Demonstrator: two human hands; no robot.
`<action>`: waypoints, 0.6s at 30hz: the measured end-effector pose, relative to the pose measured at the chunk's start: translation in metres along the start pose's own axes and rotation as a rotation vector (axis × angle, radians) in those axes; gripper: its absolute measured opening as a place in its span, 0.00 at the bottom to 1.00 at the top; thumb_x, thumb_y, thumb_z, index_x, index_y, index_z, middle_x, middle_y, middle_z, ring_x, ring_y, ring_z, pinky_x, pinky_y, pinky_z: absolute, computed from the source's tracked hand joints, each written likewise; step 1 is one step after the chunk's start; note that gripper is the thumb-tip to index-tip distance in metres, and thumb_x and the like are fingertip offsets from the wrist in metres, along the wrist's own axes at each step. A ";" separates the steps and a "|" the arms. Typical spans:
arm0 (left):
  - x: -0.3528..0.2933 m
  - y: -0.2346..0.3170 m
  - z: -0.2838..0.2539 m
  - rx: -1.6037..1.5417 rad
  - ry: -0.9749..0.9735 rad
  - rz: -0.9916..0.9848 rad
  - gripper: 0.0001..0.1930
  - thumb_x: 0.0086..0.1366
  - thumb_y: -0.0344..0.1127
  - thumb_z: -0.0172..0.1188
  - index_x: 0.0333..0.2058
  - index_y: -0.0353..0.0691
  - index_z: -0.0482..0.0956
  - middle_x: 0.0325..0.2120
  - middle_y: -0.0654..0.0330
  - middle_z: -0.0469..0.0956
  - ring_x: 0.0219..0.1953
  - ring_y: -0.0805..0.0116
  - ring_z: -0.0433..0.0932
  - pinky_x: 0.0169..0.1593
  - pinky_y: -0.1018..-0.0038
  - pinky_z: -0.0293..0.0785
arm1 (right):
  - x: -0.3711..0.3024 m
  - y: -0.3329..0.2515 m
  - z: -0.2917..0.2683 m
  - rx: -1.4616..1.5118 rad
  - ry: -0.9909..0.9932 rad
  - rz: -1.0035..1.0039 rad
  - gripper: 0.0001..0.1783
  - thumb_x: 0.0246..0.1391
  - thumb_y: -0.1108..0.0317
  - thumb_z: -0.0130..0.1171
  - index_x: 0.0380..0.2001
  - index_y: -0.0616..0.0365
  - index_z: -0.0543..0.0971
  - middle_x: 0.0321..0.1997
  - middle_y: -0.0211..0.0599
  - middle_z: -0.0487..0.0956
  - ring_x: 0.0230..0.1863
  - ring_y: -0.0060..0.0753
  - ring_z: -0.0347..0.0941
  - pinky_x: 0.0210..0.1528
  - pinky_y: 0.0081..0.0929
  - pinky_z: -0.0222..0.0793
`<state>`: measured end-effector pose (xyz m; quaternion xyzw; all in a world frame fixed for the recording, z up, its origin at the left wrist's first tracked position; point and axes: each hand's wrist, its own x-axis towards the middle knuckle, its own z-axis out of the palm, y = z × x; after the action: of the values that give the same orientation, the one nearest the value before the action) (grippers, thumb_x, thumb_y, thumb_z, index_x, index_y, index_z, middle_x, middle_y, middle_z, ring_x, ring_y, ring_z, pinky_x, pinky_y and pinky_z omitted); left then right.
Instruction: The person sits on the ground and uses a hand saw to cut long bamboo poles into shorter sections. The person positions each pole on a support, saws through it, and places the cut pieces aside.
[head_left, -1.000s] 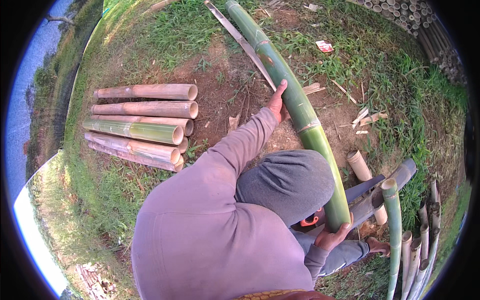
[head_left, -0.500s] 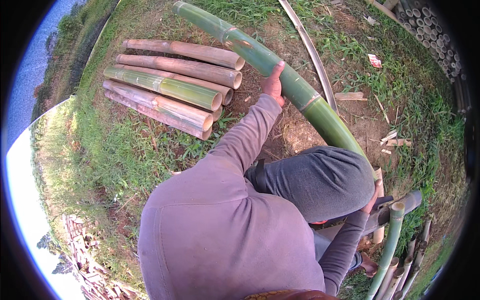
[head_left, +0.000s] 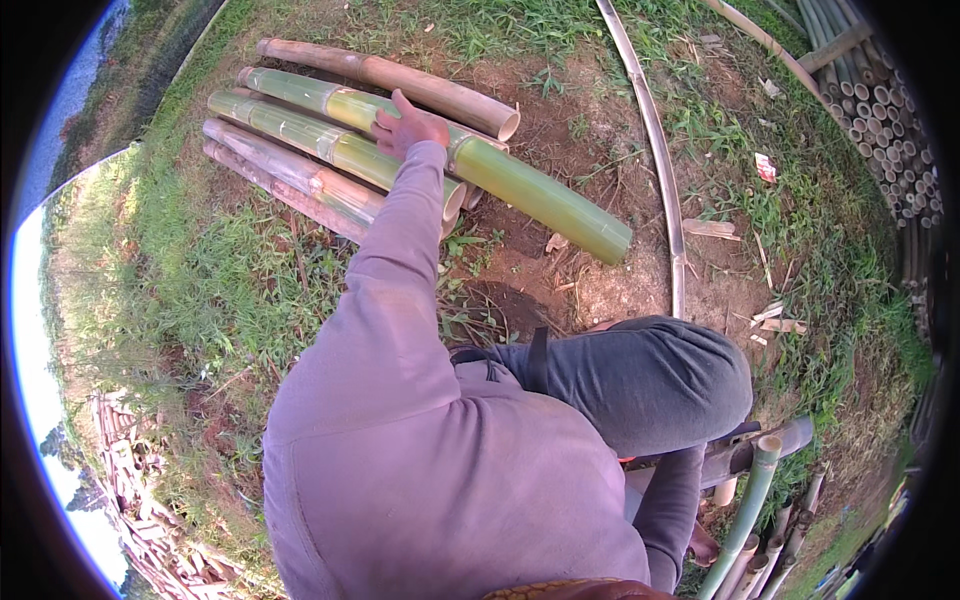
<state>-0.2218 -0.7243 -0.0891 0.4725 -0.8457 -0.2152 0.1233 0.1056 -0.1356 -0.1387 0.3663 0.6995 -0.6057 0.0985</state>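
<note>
A thick green bamboo pole (head_left: pixel 540 205) lies slantwise on a group of cut bamboo lengths, its near right end sticking out past theirs over the dirt. My left hand (head_left: pixel 412 130) is on top of this pole, thumb toward its far side and fingers over the near side. Beside it, a second green-yellow bamboo length (head_left: pixel 300 133) lies just nearer to me. Farther away sits a brown bamboo length (head_left: pixel 390 78), and two pinkish-brown bamboo lengths (head_left: pixel 290 172) are at the near left. My right forearm (head_left: pixel 672 505) runs down behind my bent knee, which hides that hand.
A long split bamboo strip (head_left: pixel 655 150) crosses the ground ahead. At the far right is a stack of bamboo poles (head_left: pixel 885 130). An upright green bamboo pole (head_left: pixel 748 510) and thinner poles stand at the lower right. Wood chips (head_left: pixel 710 228) lie on the dirt.
The green bamboo pole has moved left from beside my knee onto the bamboo lengths, with my left hand on it. My right hand has dropped from its near end out of view.
</note>
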 end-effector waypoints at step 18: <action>-0.255 0.033 0.026 0.366 -0.745 1.378 0.44 0.56 0.55 0.71 0.73 0.61 0.69 0.72 0.59 0.69 0.80 0.48 0.53 0.79 0.26 0.32 | -0.127 0.111 0.012 -0.074 0.068 -0.055 0.25 0.73 0.59 0.59 0.65 0.65 0.76 0.53 0.48 0.86 0.50 0.36 0.85 0.54 0.35 0.81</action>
<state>-0.1239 -0.4855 -0.0975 -0.2458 -0.9546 -0.0922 -0.1411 0.2622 -0.1967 -0.1535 0.3635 0.7340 -0.5691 0.0714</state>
